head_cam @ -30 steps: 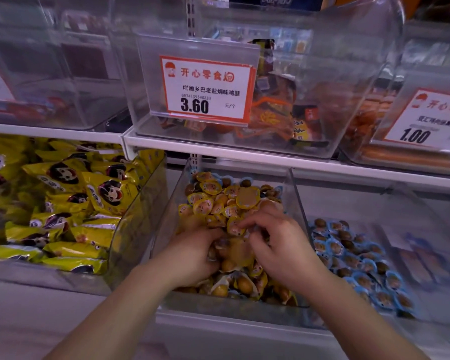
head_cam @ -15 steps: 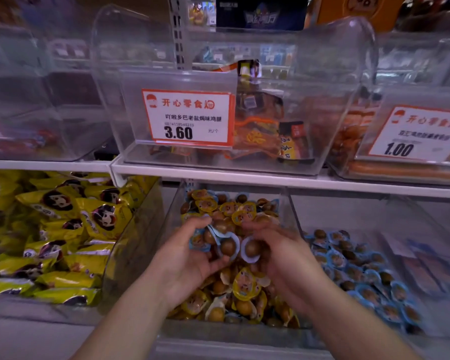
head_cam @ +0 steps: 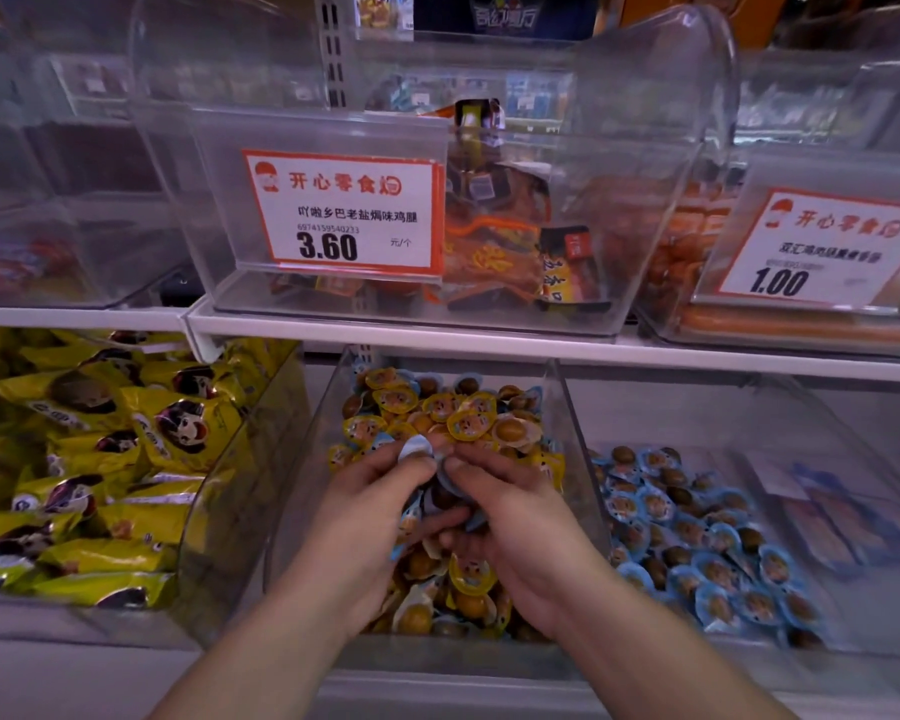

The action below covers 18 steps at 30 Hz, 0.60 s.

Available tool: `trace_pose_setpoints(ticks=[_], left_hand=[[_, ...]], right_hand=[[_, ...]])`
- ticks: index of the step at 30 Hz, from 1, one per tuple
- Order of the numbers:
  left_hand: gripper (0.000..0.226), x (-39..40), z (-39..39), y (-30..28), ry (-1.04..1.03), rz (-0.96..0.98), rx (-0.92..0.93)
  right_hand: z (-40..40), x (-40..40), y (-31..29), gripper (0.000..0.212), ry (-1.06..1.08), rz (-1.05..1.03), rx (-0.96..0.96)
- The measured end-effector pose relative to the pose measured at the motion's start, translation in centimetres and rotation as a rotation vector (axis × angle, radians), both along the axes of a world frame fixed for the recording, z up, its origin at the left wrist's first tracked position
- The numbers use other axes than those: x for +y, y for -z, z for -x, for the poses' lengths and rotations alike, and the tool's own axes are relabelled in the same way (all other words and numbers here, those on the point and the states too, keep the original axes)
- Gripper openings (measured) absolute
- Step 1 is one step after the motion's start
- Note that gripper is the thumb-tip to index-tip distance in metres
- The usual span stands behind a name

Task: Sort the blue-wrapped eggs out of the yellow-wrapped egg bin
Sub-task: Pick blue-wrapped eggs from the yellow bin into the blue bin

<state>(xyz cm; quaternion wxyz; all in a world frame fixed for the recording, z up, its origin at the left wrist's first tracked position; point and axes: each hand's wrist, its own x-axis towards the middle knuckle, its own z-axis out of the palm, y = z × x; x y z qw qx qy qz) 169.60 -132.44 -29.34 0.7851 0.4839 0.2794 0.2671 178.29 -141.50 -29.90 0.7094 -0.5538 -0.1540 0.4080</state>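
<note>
Your left hand and your right hand meet over the middle of the clear yellow-wrapped egg bin, thumbs almost touching. Both hands have their fingers curled round a small cluster of blue-wrapped eggs: your left thumb presses on a pale blue wrapper at the top, and your right fingers close under a dark egg and another blue rim. How many eggs you hold cannot be told, since your fingers cover most of them.

Under and beyond your hands, the bin is heaped with yellow-wrapped eggs, with a few blue rims showing at the far end. In the next bin to your right lies a layer of loose blue-wrapped eggs, well apart from your hands. To your left, another bin holds yellow snack packets.

Above, on the white shelf, a clear bin carries a price label reading 3.60, and a second label to the right reads 1.00.
</note>
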Motion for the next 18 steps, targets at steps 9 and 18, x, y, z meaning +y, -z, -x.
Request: trace_pose_setpoints(ticks=[9, 18], left_hand=[[0.020, 1.4, 0.1, 0.6, -0.174, -0.056, 0.112], [0.012, -2.5, -1.3, 0.8, -0.376, -0.778, 0.071]], right_hand=[[-0.6, -0.1, 0.1, 0.021, 0.212, 0.011, -0.038], [1.4, -1.6, -1.1, 0.042, -0.090, -0.181, 0.370]])
